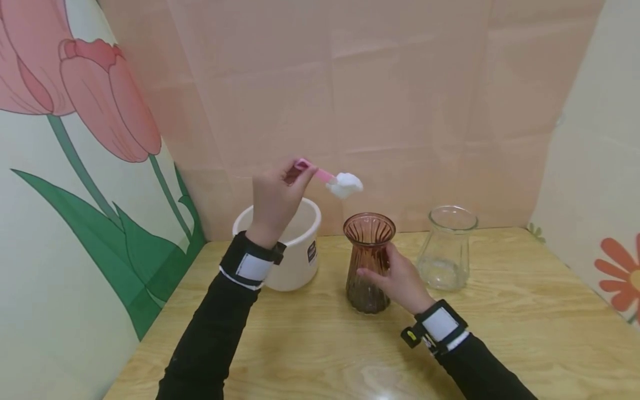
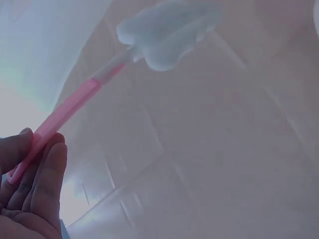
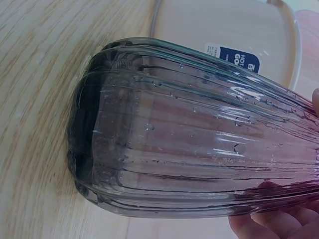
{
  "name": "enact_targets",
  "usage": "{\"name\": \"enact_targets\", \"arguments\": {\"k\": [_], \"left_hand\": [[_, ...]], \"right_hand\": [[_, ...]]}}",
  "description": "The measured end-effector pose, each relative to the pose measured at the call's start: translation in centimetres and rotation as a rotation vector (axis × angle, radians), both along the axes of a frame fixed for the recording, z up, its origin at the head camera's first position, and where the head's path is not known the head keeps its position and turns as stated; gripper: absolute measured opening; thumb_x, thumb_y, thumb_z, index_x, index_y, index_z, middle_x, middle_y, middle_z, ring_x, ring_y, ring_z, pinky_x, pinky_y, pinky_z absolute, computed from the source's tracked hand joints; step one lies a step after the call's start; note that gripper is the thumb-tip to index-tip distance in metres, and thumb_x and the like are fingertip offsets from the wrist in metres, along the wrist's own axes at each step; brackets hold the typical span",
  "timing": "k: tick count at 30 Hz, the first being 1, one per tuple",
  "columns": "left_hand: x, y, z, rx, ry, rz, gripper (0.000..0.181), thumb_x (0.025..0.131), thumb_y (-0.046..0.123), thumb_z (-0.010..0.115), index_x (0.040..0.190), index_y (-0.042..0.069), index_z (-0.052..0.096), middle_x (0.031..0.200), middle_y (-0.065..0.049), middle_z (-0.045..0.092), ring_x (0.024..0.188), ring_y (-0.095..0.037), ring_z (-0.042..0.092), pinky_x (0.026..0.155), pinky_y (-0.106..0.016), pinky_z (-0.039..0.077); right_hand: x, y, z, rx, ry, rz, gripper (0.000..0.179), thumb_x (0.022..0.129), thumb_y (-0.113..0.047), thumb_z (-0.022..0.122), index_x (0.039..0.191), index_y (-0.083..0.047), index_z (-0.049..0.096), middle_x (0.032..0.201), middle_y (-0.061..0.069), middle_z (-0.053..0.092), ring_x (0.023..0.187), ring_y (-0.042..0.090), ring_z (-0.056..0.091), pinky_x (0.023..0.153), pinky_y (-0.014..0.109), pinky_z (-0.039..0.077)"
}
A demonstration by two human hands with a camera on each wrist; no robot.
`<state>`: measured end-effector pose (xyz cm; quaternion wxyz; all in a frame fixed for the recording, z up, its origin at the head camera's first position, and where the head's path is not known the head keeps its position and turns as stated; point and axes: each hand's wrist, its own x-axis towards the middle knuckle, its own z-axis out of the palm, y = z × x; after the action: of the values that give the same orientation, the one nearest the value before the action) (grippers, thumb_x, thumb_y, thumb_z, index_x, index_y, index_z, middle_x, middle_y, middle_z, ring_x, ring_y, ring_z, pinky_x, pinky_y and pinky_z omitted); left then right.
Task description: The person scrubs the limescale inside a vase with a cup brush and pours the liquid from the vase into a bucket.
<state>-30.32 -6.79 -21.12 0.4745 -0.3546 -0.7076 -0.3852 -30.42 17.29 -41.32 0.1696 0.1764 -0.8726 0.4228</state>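
My left hand (image 1: 277, 200) pinches the pink handle of a bottle brush (image 1: 345, 185) with a white sponge head. The brush points right, its head raised above the mouth of a ribbed glass vase (image 1: 367, 278). In the left wrist view the thumb and fingers close on the handle's end, and the sponge head (image 2: 164, 35) shows a lobed outline. My right hand (image 1: 400, 278) grips the vase around its right side, below the flared rim. The vase stands upright, pinkish brown above and darker at its base. Droplets dot its glass (image 3: 199, 129) in the right wrist view.
A white bucket (image 1: 292, 272) with a dark label stands behind my left forearm. To the right of the ribbed vase, a clear glass vase (image 1: 447, 250) sits on the wooden table (image 1: 310, 350). A pink sheet (image 1: 400, 100) hangs close behind them.
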Motion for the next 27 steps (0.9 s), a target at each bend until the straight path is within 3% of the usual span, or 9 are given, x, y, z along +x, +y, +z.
{"name": "enact_targets", "arguments": {"k": [7, 13, 18, 27], "left_hand": [[1.1, -0.1, 1.6, 0.102, -0.096, -0.154, 0.012, 0.084, 0.002, 0.075, 0.087, -0.007, 0.069, 0.083, -0.015, 0.071, 0.073, -0.022, 0.07, 0.067, -0.026, 0.055], [1.4, 0.5, 1.5, 0.128, -0.225, -0.244, 0.011, 0.082, 0.002, 0.076, 0.086, -0.007, 0.07, 0.081, -0.014, 0.071, 0.07, -0.016, 0.068, 0.066, -0.03, 0.056], [0.9, 1.3, 1.0, 0.076, -0.304, -0.251, 0.011, 0.083, 0.005, 0.076, 0.085, -0.004, 0.071, 0.08, -0.011, 0.071, 0.069, -0.017, 0.068, 0.066, -0.03, 0.055], [-0.9, 3.0, 0.0, -0.06, -0.358, -0.282, 0.009, 0.085, 0.004, 0.074, 0.081, -0.002, 0.07, 0.08, -0.009, 0.071, 0.068, -0.012, 0.067, 0.063, -0.026, 0.054]], "right_hand": [[-0.1, 0.1, 0.0, 0.0, 0.008, 0.005, 0.09, 0.081, -0.054, 0.072, 0.146, -0.007, 0.031, 0.134, 0.024, 0.051, 0.114, 0.04, 0.056, 0.09, 0.055, 0.047], [0.0, 0.1, 0.1, -0.006, -0.003, 0.007, 0.091, 0.08, -0.056, 0.071, 0.146, -0.008, 0.031, 0.137, 0.024, 0.049, 0.117, 0.04, 0.055, 0.091, 0.055, 0.047], [0.1, 0.1, 0.1, -0.005, -0.006, 0.01, 0.091, 0.08, -0.056, 0.071, 0.146, -0.007, 0.031, 0.136, 0.024, 0.051, 0.116, 0.04, 0.055, 0.091, 0.054, 0.047], [0.1, 0.1, 0.3, 0.001, 0.014, 0.01, 0.09, 0.081, -0.054, 0.073, 0.144, -0.004, 0.033, 0.133, 0.025, 0.052, 0.115, 0.04, 0.056, 0.091, 0.054, 0.047]]}}
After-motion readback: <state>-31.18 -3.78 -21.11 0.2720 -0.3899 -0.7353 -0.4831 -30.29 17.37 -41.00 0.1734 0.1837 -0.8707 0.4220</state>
